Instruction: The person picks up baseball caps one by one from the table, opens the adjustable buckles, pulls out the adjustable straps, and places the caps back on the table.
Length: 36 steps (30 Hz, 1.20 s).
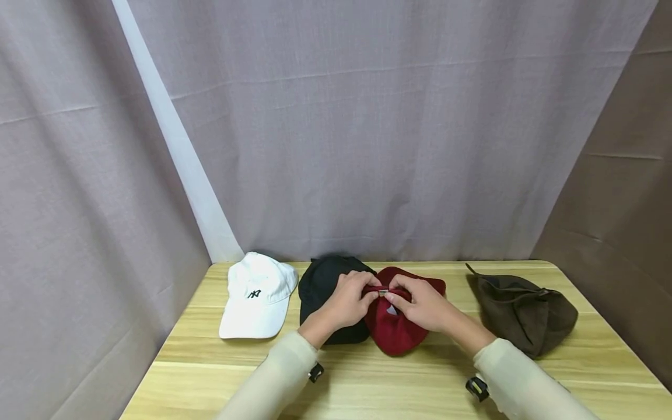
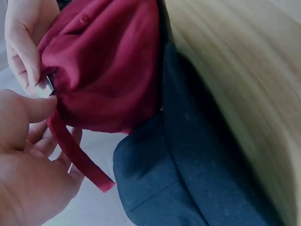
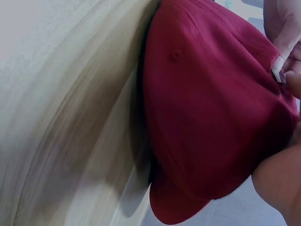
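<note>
A dark red baseball cap [image 1: 395, 333] rests on the table with its back strap toward me. My left hand [image 1: 345, 300] pinches the strap beside its small metal buckle [image 1: 384, 291]. From the other side, my right hand [image 1: 422, 302] pinches the cap's back band at the buckle. In the left wrist view, the strap's loose end [image 2: 84, 165] hangs below the left thumb. The right wrist view shows the red crown [image 3: 211, 103] up close, its brim lower down. Against the red cap's left side lies a black cap [image 1: 318, 286], partly covered by my left hand.
A white cap [image 1: 259, 286] with a dark logo stands at the left of the wooden table [image 1: 184, 356]. On the right lies a dark brown hat [image 1: 525, 318] with a cord. Grey curtains [image 1: 367, 146] hang behind the table.
</note>
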Available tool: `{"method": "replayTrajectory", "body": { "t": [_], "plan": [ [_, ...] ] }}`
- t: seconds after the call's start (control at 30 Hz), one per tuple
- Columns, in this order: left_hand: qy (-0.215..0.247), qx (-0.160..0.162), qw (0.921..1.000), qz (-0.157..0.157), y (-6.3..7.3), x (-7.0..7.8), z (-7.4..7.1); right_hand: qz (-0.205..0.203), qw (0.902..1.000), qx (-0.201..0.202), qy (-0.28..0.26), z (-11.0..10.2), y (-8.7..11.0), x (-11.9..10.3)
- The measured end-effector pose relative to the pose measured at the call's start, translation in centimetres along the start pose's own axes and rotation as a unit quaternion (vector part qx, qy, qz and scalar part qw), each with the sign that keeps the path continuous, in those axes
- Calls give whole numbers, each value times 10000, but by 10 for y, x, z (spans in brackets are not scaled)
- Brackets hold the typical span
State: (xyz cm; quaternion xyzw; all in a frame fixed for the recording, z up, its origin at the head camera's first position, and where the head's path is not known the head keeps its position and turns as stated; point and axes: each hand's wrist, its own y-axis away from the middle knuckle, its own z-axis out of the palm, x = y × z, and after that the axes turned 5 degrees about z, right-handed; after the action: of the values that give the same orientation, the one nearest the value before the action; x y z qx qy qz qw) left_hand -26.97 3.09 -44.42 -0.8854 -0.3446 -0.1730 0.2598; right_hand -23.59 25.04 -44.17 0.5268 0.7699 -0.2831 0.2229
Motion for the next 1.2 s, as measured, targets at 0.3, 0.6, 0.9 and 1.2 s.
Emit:
{"method": "replayTrajectory", "body": {
  "t": [0.3,0.6,0.9,1.2],
  "plan": [
    [-3,106,9999,120,0,2,4,167,9886,696,1325,7,-1,-8],
    [-717,280,9963,393,2,9,4,-291,9551,1453,2564,13,4,-22],
    [-1240,560,9886,649,7,9,4,-351,9478,1336,2875,16,5,-35],
    [-977,686,9891,859,10,2,4,-272,9526,1069,2836,19,3,-42]
  ]
}}
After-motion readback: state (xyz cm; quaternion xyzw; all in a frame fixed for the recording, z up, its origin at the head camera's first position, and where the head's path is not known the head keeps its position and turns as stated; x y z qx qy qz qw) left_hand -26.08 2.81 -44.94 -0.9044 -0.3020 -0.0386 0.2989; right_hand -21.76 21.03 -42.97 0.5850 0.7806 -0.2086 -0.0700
